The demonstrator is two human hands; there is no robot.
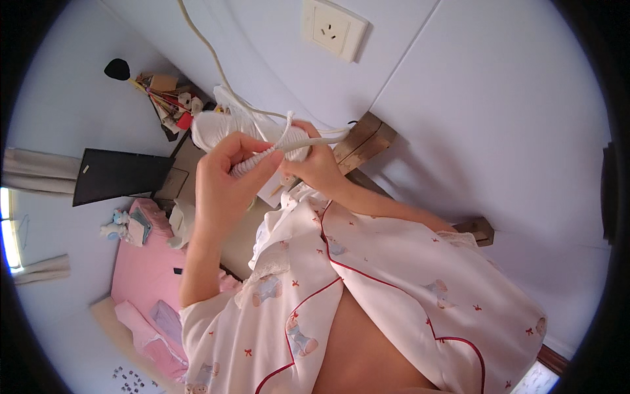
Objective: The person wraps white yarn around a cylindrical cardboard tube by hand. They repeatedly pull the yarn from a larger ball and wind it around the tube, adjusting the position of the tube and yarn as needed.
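Observation:
My left hand (224, 170) pinches a thick white cord wound in tight coils (250, 163) between thumb and fingertips. A pale cable (325, 141) runs from those coils toward the wooden post, and a short end of white cord stands up beside my fingertips. My right hand (317, 165) is just to the right, its fingers curled around the near end of a bundle of white yarn (221, 129). Part of the yarn lies behind my left hand. Another off-white cable (209, 47) hangs from above and passes behind the hands.
A wall socket (336, 29) is on the wall ahead. Wooden posts (366, 140) stand at the right. To the left are a black monitor-like panel (120, 176), a cluttered shelf (170, 101) and a bed with pink covers (142, 261).

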